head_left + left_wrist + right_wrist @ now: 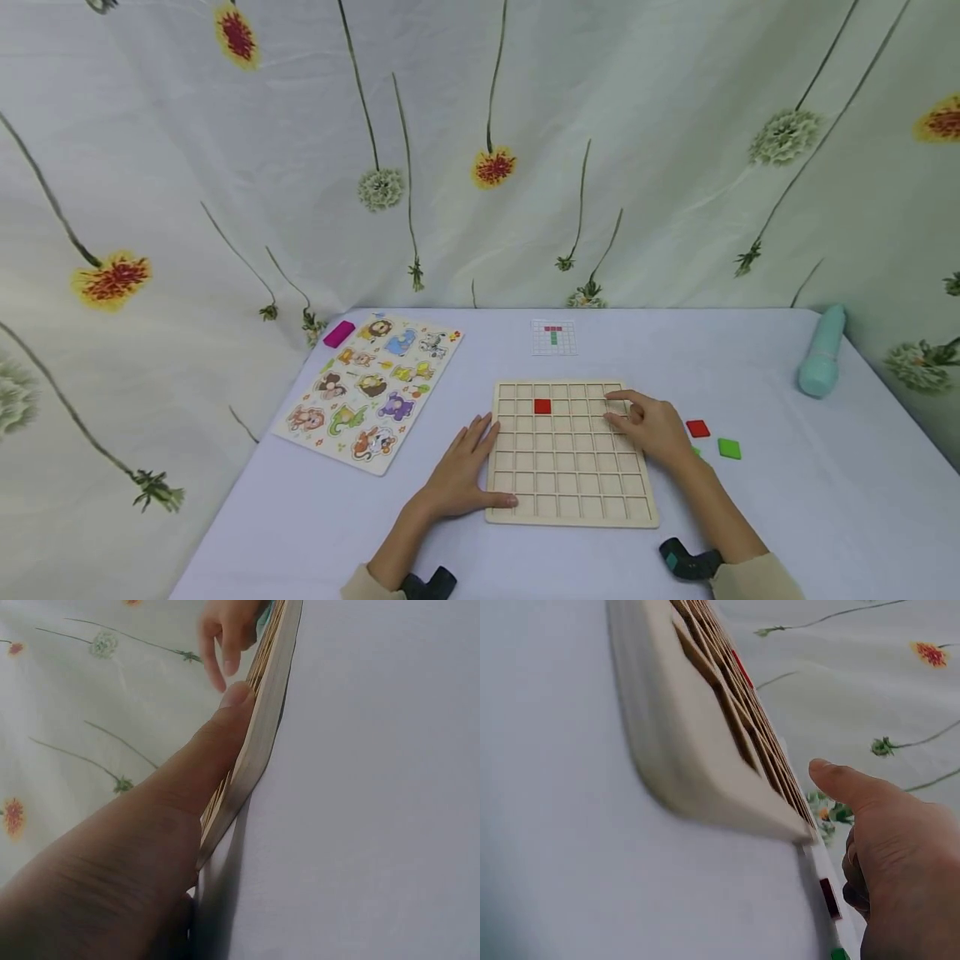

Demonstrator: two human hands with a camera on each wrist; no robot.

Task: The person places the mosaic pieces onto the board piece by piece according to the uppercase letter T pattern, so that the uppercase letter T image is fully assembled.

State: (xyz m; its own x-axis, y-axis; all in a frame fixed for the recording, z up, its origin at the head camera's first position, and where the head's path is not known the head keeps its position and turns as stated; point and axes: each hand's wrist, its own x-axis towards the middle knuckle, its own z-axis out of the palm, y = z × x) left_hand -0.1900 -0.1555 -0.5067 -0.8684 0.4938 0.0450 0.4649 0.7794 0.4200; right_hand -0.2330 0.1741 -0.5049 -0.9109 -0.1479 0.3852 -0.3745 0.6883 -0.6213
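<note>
A pale wooden grid board (573,523) lies flat on the white-covered table. One red square tile (542,407) sits in a cell of its second row from the back, left of the middle. My left hand (459,475) steadies the board's left side, thumb over the front left corner and straight fingers along the edge. Above the board's back right corner hovers my right hand (651,427), index finger and thumb stretched out and apart, no tile between them. Beside it on the table lie a loose red tile (698,428) and a green tile (729,448); another green one is mostly hidden by the wrist.
Behind the board lies a small paper card (554,337) printed with a grid and a red-and-green T shape. An animal puzzle board (401,394) lies at the left, a magenta block (339,334) by its back corner. A teal bottle-shaped object (822,354) lies at the back right.
</note>
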